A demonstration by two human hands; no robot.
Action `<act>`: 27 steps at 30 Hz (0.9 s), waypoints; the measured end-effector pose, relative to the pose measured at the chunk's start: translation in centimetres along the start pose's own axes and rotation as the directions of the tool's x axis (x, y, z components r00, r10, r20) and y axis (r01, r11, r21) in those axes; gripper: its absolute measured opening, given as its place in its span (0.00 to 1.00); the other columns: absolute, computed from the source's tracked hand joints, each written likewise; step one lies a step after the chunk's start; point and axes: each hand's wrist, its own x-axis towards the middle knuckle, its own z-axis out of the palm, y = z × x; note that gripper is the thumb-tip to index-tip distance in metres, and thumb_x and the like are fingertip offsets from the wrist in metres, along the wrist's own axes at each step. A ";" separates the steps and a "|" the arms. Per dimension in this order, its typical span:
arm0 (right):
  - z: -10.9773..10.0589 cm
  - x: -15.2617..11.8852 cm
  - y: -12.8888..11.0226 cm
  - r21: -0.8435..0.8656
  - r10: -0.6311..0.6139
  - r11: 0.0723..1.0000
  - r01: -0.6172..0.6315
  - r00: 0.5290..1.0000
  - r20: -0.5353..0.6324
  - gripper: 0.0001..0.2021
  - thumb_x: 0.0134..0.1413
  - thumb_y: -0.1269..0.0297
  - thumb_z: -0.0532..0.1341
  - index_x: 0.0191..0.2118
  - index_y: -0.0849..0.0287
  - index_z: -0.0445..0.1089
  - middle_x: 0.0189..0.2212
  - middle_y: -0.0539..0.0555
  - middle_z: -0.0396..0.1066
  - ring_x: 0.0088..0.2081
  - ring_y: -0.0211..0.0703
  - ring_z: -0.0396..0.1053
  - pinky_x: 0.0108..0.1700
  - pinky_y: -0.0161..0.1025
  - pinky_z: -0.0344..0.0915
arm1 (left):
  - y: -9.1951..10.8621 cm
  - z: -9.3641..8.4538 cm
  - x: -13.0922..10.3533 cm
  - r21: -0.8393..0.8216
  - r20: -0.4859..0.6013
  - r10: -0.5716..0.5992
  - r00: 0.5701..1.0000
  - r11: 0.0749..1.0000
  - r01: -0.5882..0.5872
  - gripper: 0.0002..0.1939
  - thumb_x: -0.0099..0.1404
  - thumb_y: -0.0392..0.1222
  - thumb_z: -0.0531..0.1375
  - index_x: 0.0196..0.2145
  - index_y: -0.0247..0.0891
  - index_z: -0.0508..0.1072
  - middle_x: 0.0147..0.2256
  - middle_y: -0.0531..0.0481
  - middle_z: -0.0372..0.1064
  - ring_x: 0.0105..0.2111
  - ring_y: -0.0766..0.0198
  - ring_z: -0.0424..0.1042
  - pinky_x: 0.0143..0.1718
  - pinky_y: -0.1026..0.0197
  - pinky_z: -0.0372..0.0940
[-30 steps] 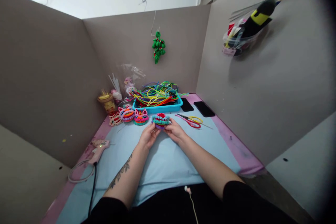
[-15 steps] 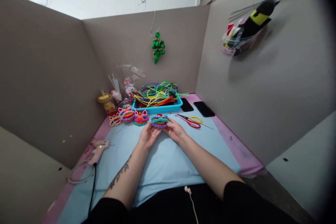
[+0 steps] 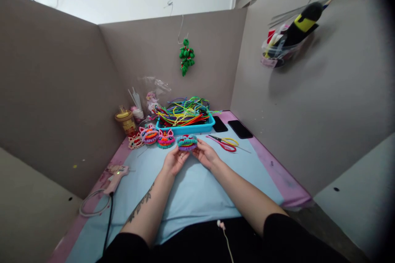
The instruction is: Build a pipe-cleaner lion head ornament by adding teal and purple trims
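A teal and purple fuzzy piece (image 3: 187,142), with red and yellow in its middle, is held between both hands over the blue cloth. My left hand (image 3: 175,160) grips its left side from below, and my right hand (image 3: 206,153) has fingers on its right side. Just left of it stands a pink fuzzy figure with ears (image 3: 166,139). Beside that are a lilac and orange figure (image 3: 149,134) and a cream and red one (image 3: 135,141). Red-handled scissors (image 3: 226,144) and a yellow-handled tool (image 3: 232,140) lie to the right.
Behind the hands is a blue tray (image 3: 185,129) of colourful fuzzy stems. Two dark phones (image 3: 240,129) lie right of it. A pink glue gun (image 3: 115,180) with a cable rests at the left. Grey partitions (image 3: 173,57) enclose the table, and a green ornament (image 3: 186,57) hangs behind.
The held piece is tilted slightly, showing more of its yellow and red middle. Both hands stay nearly in place, and the view has shifted a little.
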 end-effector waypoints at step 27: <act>1.0 -1.1 -0.4 -0.066 0.015 0.998 -0.011 0.998 0.057 0.22 0.35 0.77 0.61 0.42 0.54 0.67 0.33 0.48 0.73 0.32 0.40 0.71 0.30 0.34 0.64 | -0.4 1.3 -1.6 -0.026 0.155 0.213 0.965 0.977 -0.211 0.10 0.58 0.34 0.61 0.40 0.39 0.71 0.36 0.51 0.74 0.37 0.64 0.72 0.41 0.61 0.65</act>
